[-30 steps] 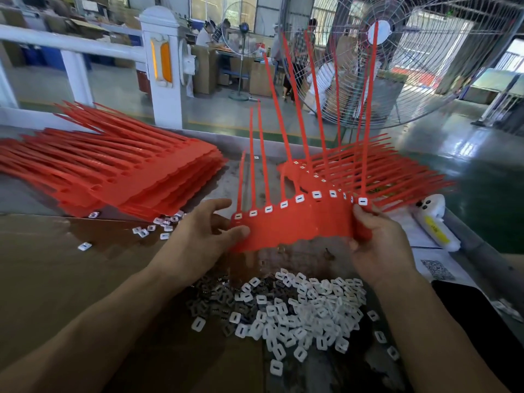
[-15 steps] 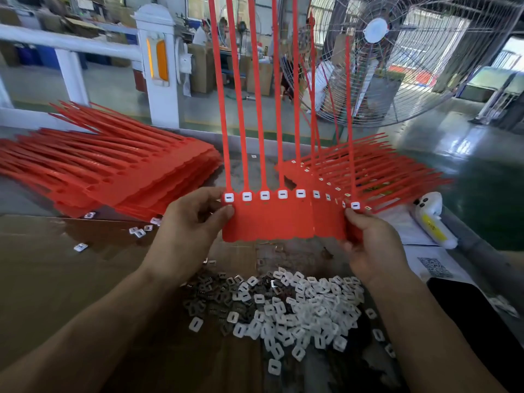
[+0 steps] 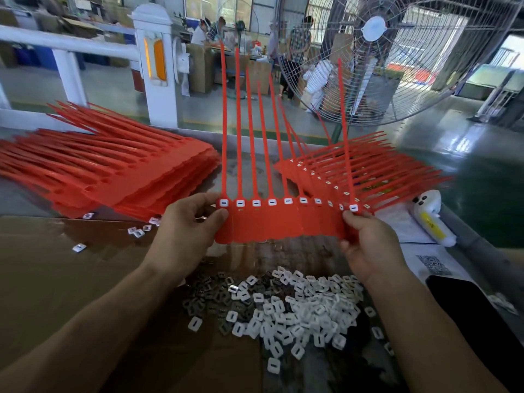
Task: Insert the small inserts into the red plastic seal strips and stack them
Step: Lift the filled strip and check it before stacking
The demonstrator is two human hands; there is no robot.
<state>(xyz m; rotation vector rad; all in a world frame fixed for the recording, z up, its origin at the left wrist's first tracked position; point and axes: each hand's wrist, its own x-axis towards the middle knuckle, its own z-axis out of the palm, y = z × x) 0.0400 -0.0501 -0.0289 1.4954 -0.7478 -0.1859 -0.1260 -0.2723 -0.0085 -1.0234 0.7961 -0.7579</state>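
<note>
Seen from the head camera, both hands hold one red strip sheet (image 3: pixel 280 225) upright above the counter (image 3: pixel 56 265): the left hand (image 3: pixel 184 234) pinches its left edge between thumb and fingers, and the right hand (image 3: pixel 368 245) grips its right edge. The sheet is a flat band with a scalloped lower edge; a row of white inserts (image 3: pixel 272 202) sits along its top, each at the foot of a thin red tail standing up. Loose white inserts lie in a heap (image 3: pixel 297 310) on the counter below the hands. A stack of red sheets (image 3: pixel 119 171) lies to the left, and a stack with inserts fitted (image 3: pixel 368 168) lies behind the held sheet.
</note>
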